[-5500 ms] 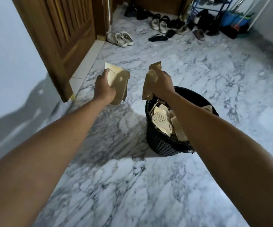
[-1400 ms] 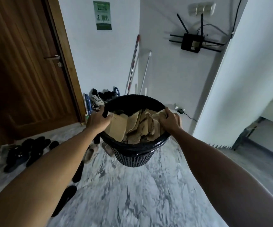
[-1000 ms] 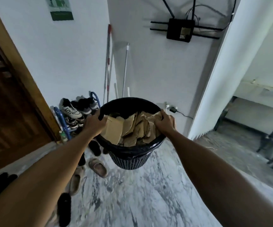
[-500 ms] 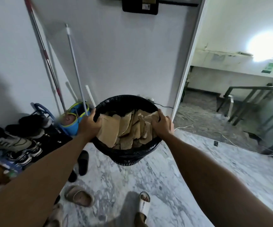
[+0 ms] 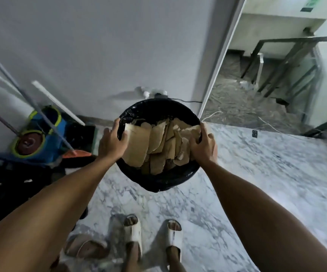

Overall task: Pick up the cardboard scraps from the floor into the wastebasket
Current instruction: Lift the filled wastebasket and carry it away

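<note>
Cardboard scraps (image 5: 158, 142) packed in the wastebasket (image 5: 158, 179), standing on edge in overlapping slabs, filling it from the near wall to about mid-mouth; far side of the black liner bare; the tallest pieces stand proud of the rim on both hand sides.

Basket appears held off the marble floor (image 5: 266, 173) between both hands, well above it; no scraps seen on the floor in view, so the pick-up looks done, in my judgement.

Left hand (image 5: 111, 143) curled over the left rim, thumb inward against the big pale scrap, fingers wrapped down the outer wall; right hand (image 5: 202, 143) curled over the right rim, fingers pinching rim and the top edge of a scrap together; neither hand spread flat.

Risks, judged: load leans toward the near rim, between the wrists; a forward tilt would slide the proud pieces out over that edge; the right grip partly on cardboard, not plastic, so a scrap could pull free and the rim slip; thin liner could skid under the fingers.

Outward of the left grip: blue mop bucket (image 5: 38, 134) with leaning poles, dark shoes; a swing that way could clip them. Below the grip: pale slippers (image 5: 152, 240), loose ones beside; trip hazard. Beyond the right grip: open doorway, stair railing (image 5: 276, 61).
</note>
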